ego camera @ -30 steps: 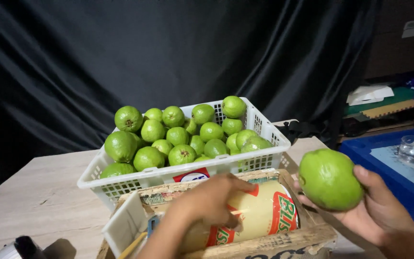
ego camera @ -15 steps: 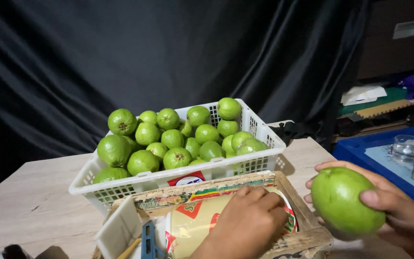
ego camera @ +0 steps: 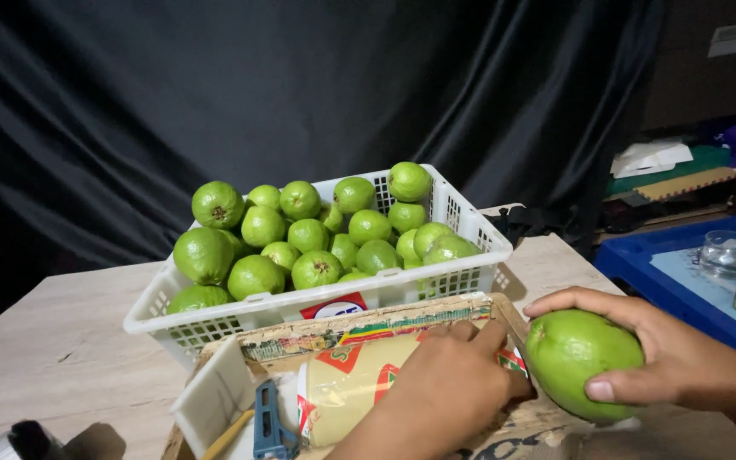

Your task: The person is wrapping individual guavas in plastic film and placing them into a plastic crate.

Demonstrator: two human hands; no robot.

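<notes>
Pale wooden tabletop [ego camera: 53,341] underneath it all, black curtain [ego camera: 215,102] hanging behind. Just beyond both hands, the white plastic basket [ego camera: 479,234] sits heaped with green guavas [ego camera: 317,268], its near wall right against the far edge of the cardboard box [ego camera: 368,328]. In that box, under the left hand [ego camera: 445,392], lies a cream-coloured pack with red and green print [ego camera: 347,388]; the palm is pressed flat on it, fingers spread and reaching toward the box's right end, so that grip is released, nothing clenched. To the left of that hand inside the box, a white tray piece [ego camera: 215,396] and a blue tool [ego camera: 270,422]. Over to the right hand [ego camera: 683,362]: the grip is wrapped around one big green guava [ego camera: 581,353], fingers over the top, thumb on the near side, the fruit low at the box's right corner and just beside the left fingertips. Further right, a blue crate [ego camera: 641,260] with a clear glass [ego camera: 726,253].
</notes>
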